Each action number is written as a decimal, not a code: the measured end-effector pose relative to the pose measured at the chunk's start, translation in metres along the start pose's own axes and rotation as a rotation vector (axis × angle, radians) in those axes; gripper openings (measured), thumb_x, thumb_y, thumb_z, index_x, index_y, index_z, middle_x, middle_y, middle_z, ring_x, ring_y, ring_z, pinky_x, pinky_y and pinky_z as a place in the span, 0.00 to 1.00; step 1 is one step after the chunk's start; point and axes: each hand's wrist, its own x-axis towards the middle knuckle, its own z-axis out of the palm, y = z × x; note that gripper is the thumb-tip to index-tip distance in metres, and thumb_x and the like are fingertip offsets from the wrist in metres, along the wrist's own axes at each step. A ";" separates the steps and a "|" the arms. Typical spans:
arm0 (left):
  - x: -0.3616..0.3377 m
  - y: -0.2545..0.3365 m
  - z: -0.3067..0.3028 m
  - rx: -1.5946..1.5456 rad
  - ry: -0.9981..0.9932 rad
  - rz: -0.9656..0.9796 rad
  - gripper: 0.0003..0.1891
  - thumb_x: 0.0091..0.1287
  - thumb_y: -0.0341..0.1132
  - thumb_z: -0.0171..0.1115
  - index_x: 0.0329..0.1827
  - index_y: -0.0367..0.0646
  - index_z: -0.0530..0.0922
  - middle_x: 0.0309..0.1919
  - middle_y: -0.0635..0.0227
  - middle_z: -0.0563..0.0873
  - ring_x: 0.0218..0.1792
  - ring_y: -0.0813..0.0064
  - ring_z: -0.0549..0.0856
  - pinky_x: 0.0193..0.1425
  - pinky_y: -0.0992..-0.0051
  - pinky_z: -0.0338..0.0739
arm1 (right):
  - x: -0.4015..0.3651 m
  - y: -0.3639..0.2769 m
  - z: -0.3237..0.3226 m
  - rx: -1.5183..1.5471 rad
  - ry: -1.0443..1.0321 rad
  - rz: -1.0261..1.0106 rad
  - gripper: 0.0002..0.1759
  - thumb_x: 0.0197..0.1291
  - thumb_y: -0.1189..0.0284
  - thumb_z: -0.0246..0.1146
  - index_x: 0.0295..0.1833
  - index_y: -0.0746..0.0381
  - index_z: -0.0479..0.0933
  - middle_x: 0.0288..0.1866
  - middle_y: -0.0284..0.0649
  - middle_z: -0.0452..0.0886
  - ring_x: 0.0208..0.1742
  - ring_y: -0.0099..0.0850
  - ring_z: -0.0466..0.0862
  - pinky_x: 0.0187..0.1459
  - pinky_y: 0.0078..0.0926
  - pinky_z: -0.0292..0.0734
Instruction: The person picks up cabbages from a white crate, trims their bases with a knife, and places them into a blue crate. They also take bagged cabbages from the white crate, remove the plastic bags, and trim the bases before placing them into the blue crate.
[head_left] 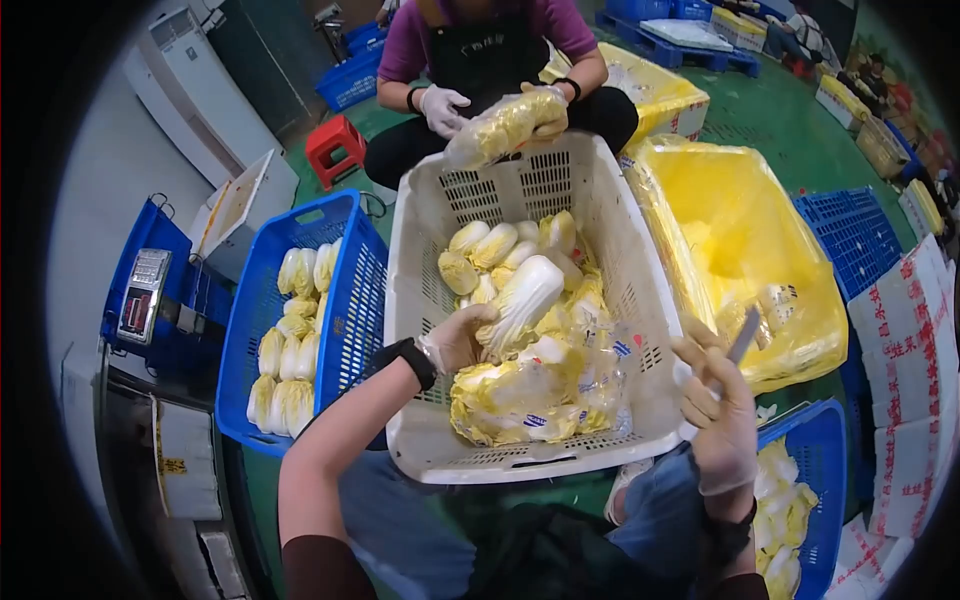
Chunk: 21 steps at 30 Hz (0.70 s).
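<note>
My left hand (462, 338), gloved, is wrapped round the base of a pale napa cabbage (528, 298) above the white crate (416, 455). In my gloved right hand (712, 395), beyond the crate's right edge, is a knife (743, 336) with its blade pointing up. Small cabbages (492, 245) lie at the back of the crate, and loose yellow leaves with printed plastic wrap (530, 392) fill its front. Across the crate, a co-worker's gloved hands (443, 110) hold a cabbage in clear plastic (497, 130).
On the left a blue crate (352, 300) holds trimmed cabbages, beside a scale (145, 290) and a red stool (335, 150). To the right stand a yellow-lined box (755, 220), a blue crate of leaves (822, 480) and printed cartons (905, 370).
</note>
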 end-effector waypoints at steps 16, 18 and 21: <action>-0.107 -0.029 0.101 -0.004 -0.323 0.601 0.49 0.50 0.67 0.67 0.67 0.42 0.64 0.57 0.56 0.77 0.52 0.64 0.80 0.55 0.63 0.76 | 0.029 0.067 0.083 -0.471 -0.170 -0.271 0.29 0.56 0.62 0.71 0.55 0.68 0.68 0.51 0.42 0.77 0.52 0.28 0.77 0.54 0.26 0.74; -0.093 -0.033 0.089 0.316 -0.079 0.649 0.39 0.58 0.56 0.68 0.66 0.42 0.64 0.57 0.59 0.77 0.53 0.69 0.80 0.56 0.64 0.77 | 0.029 0.081 0.079 -0.526 -0.153 -0.267 0.30 0.56 0.61 0.71 0.55 0.68 0.68 0.49 0.42 0.78 0.51 0.28 0.78 0.52 0.27 0.75; -0.083 -0.055 0.101 0.251 0.003 0.724 0.31 0.64 0.46 0.66 0.65 0.45 0.64 0.57 0.65 0.76 0.55 0.72 0.79 0.55 0.64 0.80 | 0.025 0.103 0.066 -0.681 -0.161 -0.315 0.29 0.56 0.58 0.71 0.52 0.67 0.70 0.44 0.44 0.80 0.47 0.30 0.81 0.50 0.28 0.76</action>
